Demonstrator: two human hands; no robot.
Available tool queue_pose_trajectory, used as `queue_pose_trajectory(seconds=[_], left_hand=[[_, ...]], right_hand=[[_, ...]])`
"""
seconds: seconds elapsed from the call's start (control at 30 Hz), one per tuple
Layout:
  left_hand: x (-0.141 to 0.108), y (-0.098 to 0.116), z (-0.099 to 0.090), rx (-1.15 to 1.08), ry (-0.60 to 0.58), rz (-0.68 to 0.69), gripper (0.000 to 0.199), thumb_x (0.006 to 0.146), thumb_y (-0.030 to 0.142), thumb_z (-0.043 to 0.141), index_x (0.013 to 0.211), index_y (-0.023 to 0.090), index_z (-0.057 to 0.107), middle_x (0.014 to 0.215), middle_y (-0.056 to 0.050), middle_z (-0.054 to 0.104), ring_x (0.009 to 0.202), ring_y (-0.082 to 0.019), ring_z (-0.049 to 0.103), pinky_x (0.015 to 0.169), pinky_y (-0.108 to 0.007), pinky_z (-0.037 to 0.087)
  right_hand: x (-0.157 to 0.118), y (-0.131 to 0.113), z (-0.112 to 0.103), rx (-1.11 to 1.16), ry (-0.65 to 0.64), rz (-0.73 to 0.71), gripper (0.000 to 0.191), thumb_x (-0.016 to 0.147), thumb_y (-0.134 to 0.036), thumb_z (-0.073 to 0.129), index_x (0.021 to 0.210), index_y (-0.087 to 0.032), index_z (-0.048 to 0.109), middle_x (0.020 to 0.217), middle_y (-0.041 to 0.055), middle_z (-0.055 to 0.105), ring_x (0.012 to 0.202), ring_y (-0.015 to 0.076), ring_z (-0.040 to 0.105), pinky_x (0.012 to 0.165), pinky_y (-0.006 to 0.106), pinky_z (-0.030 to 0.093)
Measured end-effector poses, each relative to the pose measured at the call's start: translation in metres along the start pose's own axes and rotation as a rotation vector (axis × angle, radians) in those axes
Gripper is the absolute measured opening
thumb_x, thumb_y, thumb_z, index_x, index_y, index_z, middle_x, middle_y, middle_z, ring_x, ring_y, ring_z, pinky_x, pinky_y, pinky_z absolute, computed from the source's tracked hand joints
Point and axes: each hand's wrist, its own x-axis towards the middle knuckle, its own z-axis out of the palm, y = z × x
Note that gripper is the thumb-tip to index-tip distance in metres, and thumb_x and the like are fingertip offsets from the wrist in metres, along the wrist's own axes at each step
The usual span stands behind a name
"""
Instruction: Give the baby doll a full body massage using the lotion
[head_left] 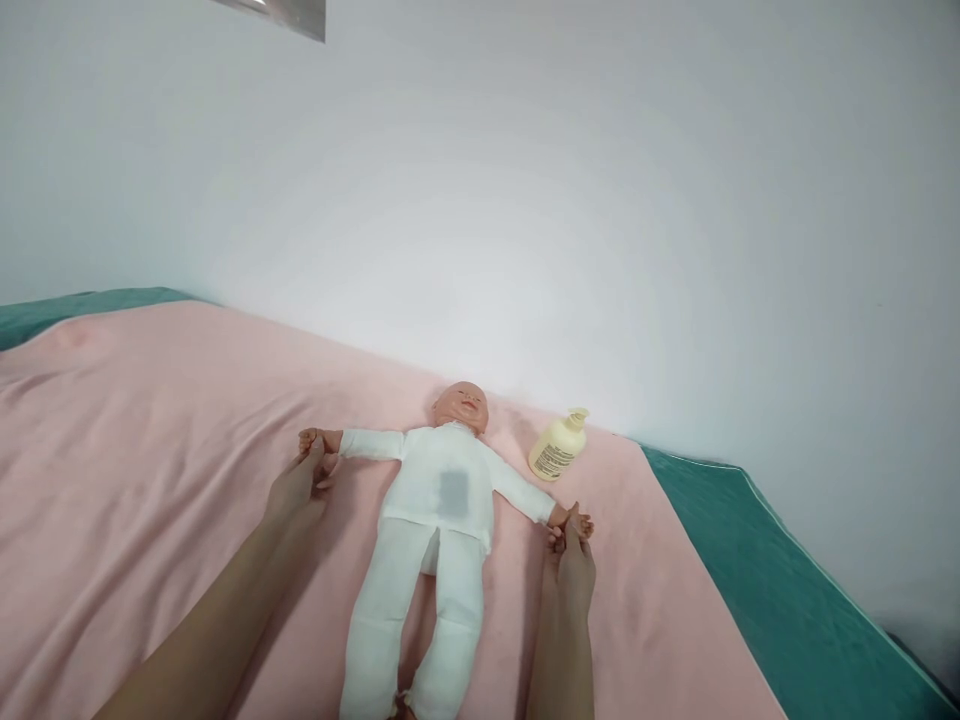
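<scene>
A baby doll (427, 490) in a white cloth body suit lies on its back, arms stretched out to both sides and head toward the wall. A grey square shows on its chest. My left hand (301, 482) is closed around the doll's hand at the left, thumb on top. At the right, my right hand (574, 562) grips the doll's other hand the same way, its small fingers showing past my thumb. The doll's feet are partly cut off by the lower edge of the view.
A pale yellow pump bottle (558, 446) stands beside the doll's head, close to its arm on the right. Under everything spreads a pink blanket (187, 430) with creases, over a green cover (787, 570). A white wall (480, 200) rises behind.
</scene>
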Motion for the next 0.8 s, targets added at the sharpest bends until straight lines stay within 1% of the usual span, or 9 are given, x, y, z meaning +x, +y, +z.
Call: queue_pose_trajectory(seconds=[0.1,0.23,0.33,0.43,0.47,0.53,0.63,0.7,0.8], left_hand=[[-0.009,0.007,0.006,0.064,0.015,0.014,0.034,0.067,0.044,0.078,0.078,0.017,0.061,0.055,0.006,0.044,0.043,-0.006,0.036,0.038,-0.017,0.03],[-0.028,0.017,0.022,0.356,0.062,0.225,0.039,0.069,0.047,0.075,0.093,0.017,0.069,0.063,0.002,0.055,0.05,-0.008,0.043,0.044,-0.019,0.035],[-0.046,0.014,0.033,0.457,-0.052,0.379,0.041,0.068,0.042,0.076,0.102,0.019,0.071,0.074,-0.001,0.065,0.049,-0.009,0.045,0.05,-0.023,0.04],[-0.064,0.001,0.039,0.617,-0.202,0.371,0.042,0.068,0.04,0.076,0.106,0.021,0.073,0.057,0.002,0.06,0.043,-0.01,0.042,0.044,-0.024,0.036],[-0.068,-0.005,0.04,0.657,-0.26,0.367,0.04,0.07,0.04,0.074,0.106,0.023,0.073,0.056,0.002,0.061,0.043,-0.011,0.044,0.043,-0.024,0.036],[-0.073,-0.016,0.04,0.713,-0.383,0.426,0.033,0.074,0.037,0.07,0.105,0.026,0.075,0.075,-0.002,0.071,0.053,-0.015,0.057,0.048,-0.025,0.044],[-0.071,-0.026,0.041,0.802,-0.603,0.584,0.025,0.078,0.029,0.064,0.1,0.029,0.076,0.112,-0.002,0.071,0.092,-0.023,0.068,0.079,-0.032,0.055],[-0.066,-0.027,0.041,0.86,-0.712,0.65,0.026,0.081,0.025,0.06,0.101,0.028,0.076,0.116,-0.001,0.069,0.106,-0.023,0.065,0.094,-0.035,0.051],[-0.063,-0.027,0.042,0.923,-0.773,0.69,0.029,0.084,0.022,0.055,0.105,0.027,0.074,0.118,0.0,0.068,0.108,-0.02,0.065,0.099,-0.034,0.05]], right_hand=[[-0.003,0.0,0.002,0.02,0.003,-0.009,0.045,0.062,-0.047,0.08,0.087,-0.017,0.058,0.068,-0.0036,0.057,0.055,0.0077,0.053,0.051,0.019,0.049],[-0.013,-0.004,0.008,-0.026,0.033,-0.058,0.048,0.066,-0.048,0.077,0.097,-0.015,0.062,0.078,0.0002,0.061,0.061,0.0083,0.054,0.055,0.018,0.049],[-0.028,-0.008,0.017,-0.122,0.021,-0.197,0.052,0.069,-0.049,0.074,0.108,-0.017,0.062,0.109,0.0075,0.064,0.08,0.0138,0.062,0.064,0.022,0.052],[-0.048,-0.007,0.028,-0.161,-0.039,-0.335,0.048,0.071,-0.043,0.074,0.111,-0.019,0.062,0.124,0.0086,0.059,0.097,0.0187,0.062,0.073,0.025,0.052],[-0.054,-0.006,0.032,-0.176,-0.08,-0.375,0.046,0.072,-0.041,0.074,0.11,-0.019,0.062,0.12,0.0084,0.062,0.096,0.0184,0.062,0.073,0.026,0.052],[-0.067,0.0,0.038,-0.231,-0.193,-0.499,0.038,0.075,-0.035,0.073,0.108,-0.019,0.063,0.108,0.0066,0.065,0.082,0.0143,0.062,0.072,0.027,0.051],[-0.08,0.011,0.044,-0.34,-0.415,-0.734,0.025,0.079,-0.027,0.068,0.104,-0.022,0.068,0.102,0.0058,0.064,0.066,0.0099,0.056,0.064,0.026,0.051],[-0.082,0.017,0.045,-0.394,-0.563,-0.821,0.024,0.081,-0.022,0.064,0.105,-0.024,0.07,0.104,0.007,0.063,0.067,0.0109,0.057,0.058,0.025,0.051],[-0.081,0.022,0.045,-0.456,-0.692,-0.858,0.027,0.083,-0.018,0.062,0.107,-0.026,0.07,0.105,0.0075,0.063,0.069,0.0117,0.059,0.053,0.023,0.05]])
